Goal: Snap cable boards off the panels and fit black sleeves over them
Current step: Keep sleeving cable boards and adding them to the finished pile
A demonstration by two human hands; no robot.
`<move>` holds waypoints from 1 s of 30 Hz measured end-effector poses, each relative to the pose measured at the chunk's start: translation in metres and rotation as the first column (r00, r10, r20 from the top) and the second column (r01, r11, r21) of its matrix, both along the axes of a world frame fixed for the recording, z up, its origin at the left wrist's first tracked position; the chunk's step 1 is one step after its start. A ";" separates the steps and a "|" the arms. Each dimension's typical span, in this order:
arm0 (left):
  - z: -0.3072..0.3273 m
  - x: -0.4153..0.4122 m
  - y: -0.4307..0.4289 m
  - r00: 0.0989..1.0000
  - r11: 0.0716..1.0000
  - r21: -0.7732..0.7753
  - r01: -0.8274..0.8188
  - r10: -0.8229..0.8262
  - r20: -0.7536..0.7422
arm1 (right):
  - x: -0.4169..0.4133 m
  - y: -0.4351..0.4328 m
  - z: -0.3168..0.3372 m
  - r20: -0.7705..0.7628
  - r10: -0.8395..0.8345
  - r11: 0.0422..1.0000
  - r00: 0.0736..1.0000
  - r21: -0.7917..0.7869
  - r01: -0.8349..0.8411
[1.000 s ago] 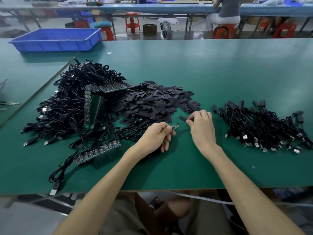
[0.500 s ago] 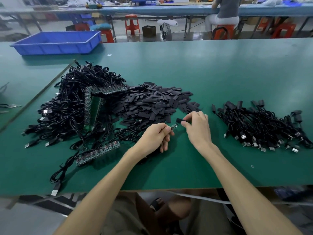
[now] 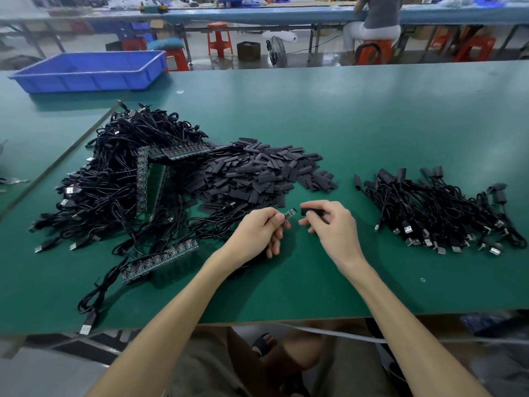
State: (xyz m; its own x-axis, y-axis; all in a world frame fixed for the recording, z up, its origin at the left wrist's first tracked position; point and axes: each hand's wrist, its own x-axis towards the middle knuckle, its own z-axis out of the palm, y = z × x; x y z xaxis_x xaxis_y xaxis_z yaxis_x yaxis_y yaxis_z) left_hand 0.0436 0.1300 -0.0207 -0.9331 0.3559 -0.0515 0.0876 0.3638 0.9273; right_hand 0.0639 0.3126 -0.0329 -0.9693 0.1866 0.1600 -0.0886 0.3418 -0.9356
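My left hand (image 3: 262, 229) pinches a small cable board (image 3: 289, 214) whose tip points right, its cable trailing under the palm. My right hand (image 3: 332, 226) holds a black sleeve (image 3: 312, 211) just right of the board tip, a small gap between them. Behind my hands lies a heap of loose black sleeves (image 3: 257, 173). To the left sits a tangle of black cables with green panels (image 3: 148, 179), and one panel strip (image 3: 160, 260) lies nearer the front edge.
A pile of sleeved cables (image 3: 440, 213) lies on the right of the green table (image 3: 343, 116). A blue bin (image 3: 91, 71) stands at the far left. A person sits at another bench in the background, among red stools.
My right hand has lifted a black sleeve off the heap's edge and brought it back level with the board tip. My left hand has kept the board nearly still.
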 end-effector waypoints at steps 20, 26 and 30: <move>-0.002 0.003 -0.003 1.000 1.000 -0.017 -0.018 0.018 -0.017 | 0.003 0.001 -0.002 -0.038 0.042 0.972 0.998 -0.230 -0.050; -0.004 0.003 -0.002 0.999 0.999 -0.034 -0.019 0.018 -0.035 | 0.003 0.001 -0.004 -0.036 0.106 0.956 0.994 -0.273 -0.112; -0.004 0.003 -0.002 0.999 0.999 -0.039 -0.024 0.022 -0.041 | 0.002 0.003 -0.006 -0.042 0.096 0.949 0.995 -0.296 -0.104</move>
State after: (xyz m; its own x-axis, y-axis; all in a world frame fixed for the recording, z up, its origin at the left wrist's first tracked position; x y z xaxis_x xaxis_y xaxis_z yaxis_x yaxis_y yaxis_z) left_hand 0.0470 0.1281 -0.0243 -0.9427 0.3326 -0.0266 0.1164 0.4024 0.9080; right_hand 0.0657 0.3152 -0.0393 -0.9816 0.1324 0.1379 -0.1342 0.0361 -0.9903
